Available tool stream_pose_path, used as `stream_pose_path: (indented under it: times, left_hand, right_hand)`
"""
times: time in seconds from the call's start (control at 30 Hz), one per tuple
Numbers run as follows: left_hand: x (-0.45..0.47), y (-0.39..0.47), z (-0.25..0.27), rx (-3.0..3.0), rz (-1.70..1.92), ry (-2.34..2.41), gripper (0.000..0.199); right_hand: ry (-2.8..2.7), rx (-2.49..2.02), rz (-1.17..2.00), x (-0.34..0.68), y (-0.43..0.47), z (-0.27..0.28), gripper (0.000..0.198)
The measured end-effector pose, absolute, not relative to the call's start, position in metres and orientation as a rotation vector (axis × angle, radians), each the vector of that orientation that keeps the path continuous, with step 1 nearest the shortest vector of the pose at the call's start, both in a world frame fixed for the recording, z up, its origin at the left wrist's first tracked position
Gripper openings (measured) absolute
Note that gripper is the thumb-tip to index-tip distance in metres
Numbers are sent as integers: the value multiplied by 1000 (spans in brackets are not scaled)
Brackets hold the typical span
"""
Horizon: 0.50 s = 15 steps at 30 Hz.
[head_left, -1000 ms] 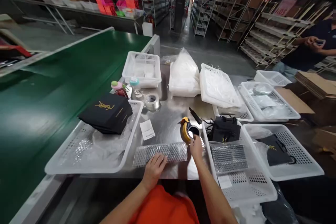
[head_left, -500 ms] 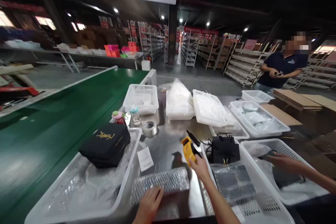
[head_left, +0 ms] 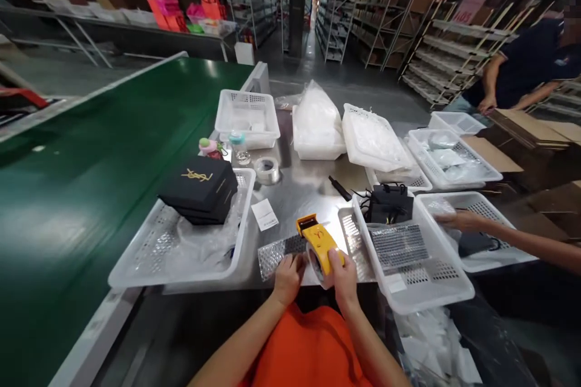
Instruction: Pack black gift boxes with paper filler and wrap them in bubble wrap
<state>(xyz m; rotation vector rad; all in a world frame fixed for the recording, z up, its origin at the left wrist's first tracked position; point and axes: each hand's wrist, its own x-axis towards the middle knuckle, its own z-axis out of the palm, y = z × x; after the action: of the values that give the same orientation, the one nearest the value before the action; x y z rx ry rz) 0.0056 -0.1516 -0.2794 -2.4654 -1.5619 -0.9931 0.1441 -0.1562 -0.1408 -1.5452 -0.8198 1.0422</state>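
My right hand (head_left: 344, 277) grips a yellow tape dispenser (head_left: 323, 243) with a roll of clear tape in it, held over the metal table. Its orange-yellow head points away to the left. Close beside it, my left hand (head_left: 288, 278) has its fingers curled on the near edge of a flat piece of bubble wrap (head_left: 275, 257). The dispenser and my left hand cover part of the wrap. A small white printed card (head_left: 264, 214) lies beyond it. A black pen-like tool (head_left: 339, 188) rests farther back on the table.
At left, black gift boxes (head_left: 200, 190) sit in a white basket (head_left: 122, 275) near the green conveyor (head_left: 113, 145). A basket (head_left: 442, 293) at right holds black bags and bubble wrap. A co-worker's hand (head_left: 458, 221) reaches into another basket. A tape roll (head_left: 267, 170) stands behind the card.
My right hand has brought the tape dispenser down and left, toward my left hand and the bubble wrap. My left fingers have curled. The view has tilted down; the co-worker's hand has shifted.
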Motion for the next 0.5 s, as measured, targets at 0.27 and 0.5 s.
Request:
stream_pose_path:
  times: [0.27, 0.5]
  left_hand:
    - [-8, -162, -287, -2495, -976, -1627, 29]
    - [-13, -162, -274, -2504, -822, -1809, 38]
  right_hand:
    - [-846, -1639, 1142, 136, -151, -151, 55]
    - [-960, -1666, 1112, 128, -161, -152, 48]
